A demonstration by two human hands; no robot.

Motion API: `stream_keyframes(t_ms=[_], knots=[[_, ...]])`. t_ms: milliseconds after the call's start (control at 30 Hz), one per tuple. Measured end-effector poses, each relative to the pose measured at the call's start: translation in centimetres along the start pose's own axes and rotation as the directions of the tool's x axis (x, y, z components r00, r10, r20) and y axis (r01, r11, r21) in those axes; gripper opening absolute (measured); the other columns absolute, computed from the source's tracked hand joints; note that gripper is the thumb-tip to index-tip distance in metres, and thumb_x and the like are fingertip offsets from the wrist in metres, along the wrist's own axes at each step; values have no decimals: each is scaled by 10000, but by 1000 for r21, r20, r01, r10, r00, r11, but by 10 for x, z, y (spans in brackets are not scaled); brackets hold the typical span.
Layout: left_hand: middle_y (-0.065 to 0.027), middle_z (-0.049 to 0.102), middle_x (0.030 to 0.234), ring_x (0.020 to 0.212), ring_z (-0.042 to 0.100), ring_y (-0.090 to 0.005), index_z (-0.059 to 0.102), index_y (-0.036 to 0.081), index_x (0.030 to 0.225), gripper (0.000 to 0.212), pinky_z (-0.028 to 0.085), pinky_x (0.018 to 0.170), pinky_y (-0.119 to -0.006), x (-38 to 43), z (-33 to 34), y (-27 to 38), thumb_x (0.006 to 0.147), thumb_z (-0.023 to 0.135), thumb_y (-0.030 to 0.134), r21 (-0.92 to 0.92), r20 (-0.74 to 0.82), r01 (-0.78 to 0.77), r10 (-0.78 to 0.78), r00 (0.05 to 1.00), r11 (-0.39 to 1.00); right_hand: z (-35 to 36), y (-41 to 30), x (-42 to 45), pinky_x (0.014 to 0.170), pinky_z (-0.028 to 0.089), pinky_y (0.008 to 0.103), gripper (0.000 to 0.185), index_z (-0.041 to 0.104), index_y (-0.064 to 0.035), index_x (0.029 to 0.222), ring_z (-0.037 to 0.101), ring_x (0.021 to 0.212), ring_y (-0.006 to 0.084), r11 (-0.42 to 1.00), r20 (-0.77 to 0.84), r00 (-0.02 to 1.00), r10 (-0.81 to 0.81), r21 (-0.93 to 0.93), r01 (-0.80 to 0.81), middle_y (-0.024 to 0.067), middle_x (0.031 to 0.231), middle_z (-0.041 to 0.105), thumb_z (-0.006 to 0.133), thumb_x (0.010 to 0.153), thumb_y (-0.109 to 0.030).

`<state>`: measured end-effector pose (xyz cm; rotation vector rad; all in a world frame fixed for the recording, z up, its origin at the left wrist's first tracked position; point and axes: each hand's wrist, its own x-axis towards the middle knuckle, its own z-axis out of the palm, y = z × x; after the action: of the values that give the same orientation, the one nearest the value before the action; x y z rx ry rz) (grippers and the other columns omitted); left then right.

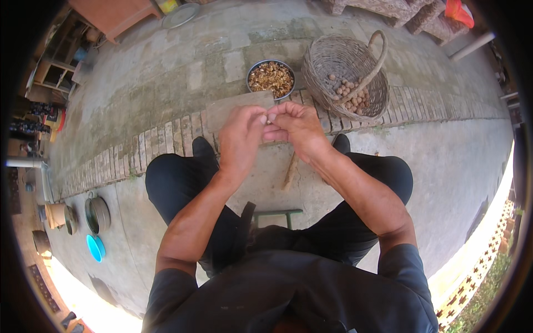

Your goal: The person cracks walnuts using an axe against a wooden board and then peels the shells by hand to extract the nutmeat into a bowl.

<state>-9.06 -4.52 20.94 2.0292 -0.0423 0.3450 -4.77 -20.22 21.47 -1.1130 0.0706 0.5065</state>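
My left hand (239, 137) and my right hand (304, 129) meet above a flat wooden board (222, 109), fingertips together. A small pale piece (268, 122), probably of walnut, shows between the pinched fingertips; the fingers hide most of it. Just beyond my hands stands a round metal bowl (249, 85) filled with broken walnut pieces (270, 78). To its right, a wicker basket (313, 62) with an arched handle leans towards me, holding several whole walnuts (354, 93). Below my right hand lies a wooden stick or tool handle (290, 172), its upper end hidden.
A row of bricks (156, 145) edges the paved floor. My knees flank the work area, above a green metal stool frame (279, 213). At the left are a metal pot (98, 215) and a blue basin (95, 248). A patterned sofa (387, 10) stands at the back right.
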Motion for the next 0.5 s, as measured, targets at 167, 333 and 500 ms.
stream_keyframes(t_ms=[167,333,500], knots=[[-76,686,987,839,658,-108,660,-29,1135,158,570,718,-267,1,2,-10,1010,599,47,-127,6,95,-95,995,987,3,-2,-3,720,647,316,84,628,76,1026,736,791,222,1000,34,999,-16,2,16,164,964,701,625,948,48],[-75,690,967,812,657,-103,650,-28,1139,155,565,704,-258,1,5,-14,1017,596,52,-123,-2,82,-83,997,989,4,1,-1,704,644,297,104,631,96,1045,741,790,214,994,17,998,-59,-96,61,165,955,707,625,946,64],[-73,690,957,808,657,-100,647,-26,1126,143,566,704,-259,1,7,-19,1017,597,52,-70,-21,59,-61,998,996,6,1,-2,692,644,292,105,636,111,1044,747,777,213,977,19,994,-108,-184,109,163,938,713,607,954,66]])
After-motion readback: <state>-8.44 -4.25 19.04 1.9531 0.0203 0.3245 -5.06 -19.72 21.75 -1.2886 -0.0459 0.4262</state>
